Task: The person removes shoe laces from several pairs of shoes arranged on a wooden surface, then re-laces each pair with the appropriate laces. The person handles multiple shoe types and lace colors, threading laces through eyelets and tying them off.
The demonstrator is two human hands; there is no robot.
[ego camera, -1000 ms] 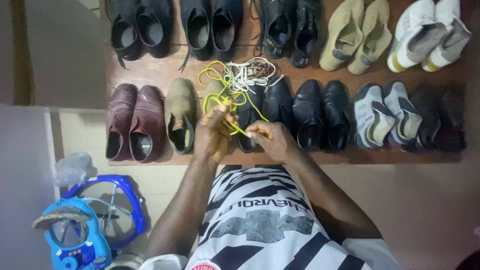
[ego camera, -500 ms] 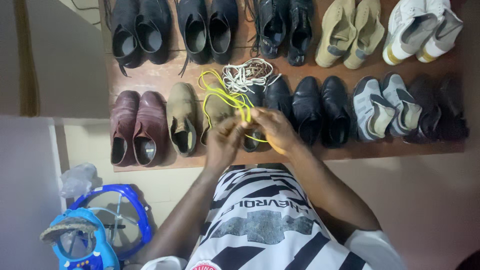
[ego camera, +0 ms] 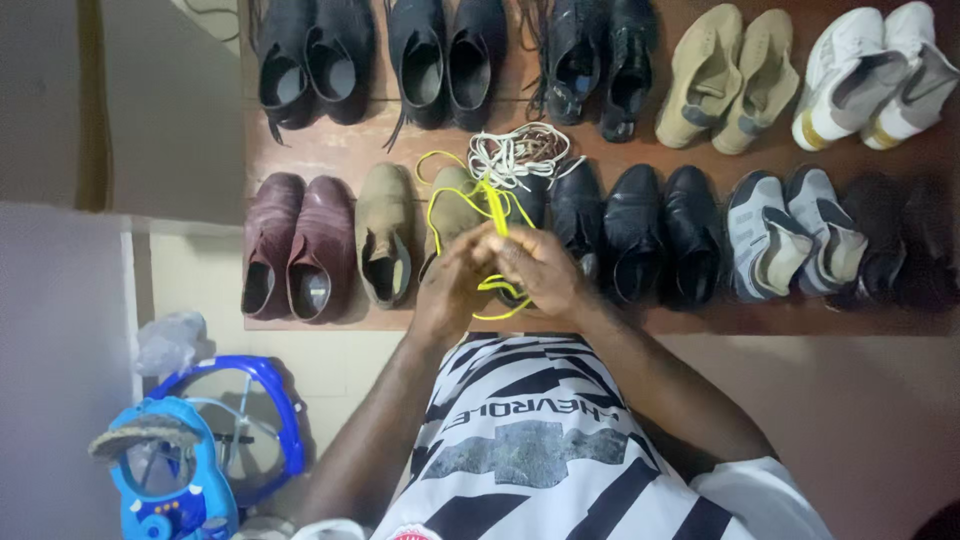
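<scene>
My left hand (ego camera: 452, 285) and my right hand (ego camera: 535, 268) meet close together over the front row of shoes, both pinching a bright yellow shoelace (ego camera: 458, 192). The lace loops up over a tan shoe (ego camera: 447, 212) that my hands partly hide. Its mate, another tan shoe (ego camera: 383, 245), stands just to the left. A heap of white and brown laces (ego camera: 515, 155) lies on the wooden board (ego camera: 335, 150) just beyond my fingers.
Two rows of shoes fill the board: maroon pair (ego camera: 288, 250), black pairs (ego camera: 655, 235), grey trainers (ego camera: 785, 235), beige pair (ego camera: 735, 75), white trainers (ego camera: 880, 70). A blue plastic toy (ego camera: 190, 460) sits on the floor at lower left beside a grey wall (ego camera: 55, 370).
My hands have drawn together and slightly toward me with the yellow lace. The lace's loops have shifted and tightened over the tan shoe.
</scene>
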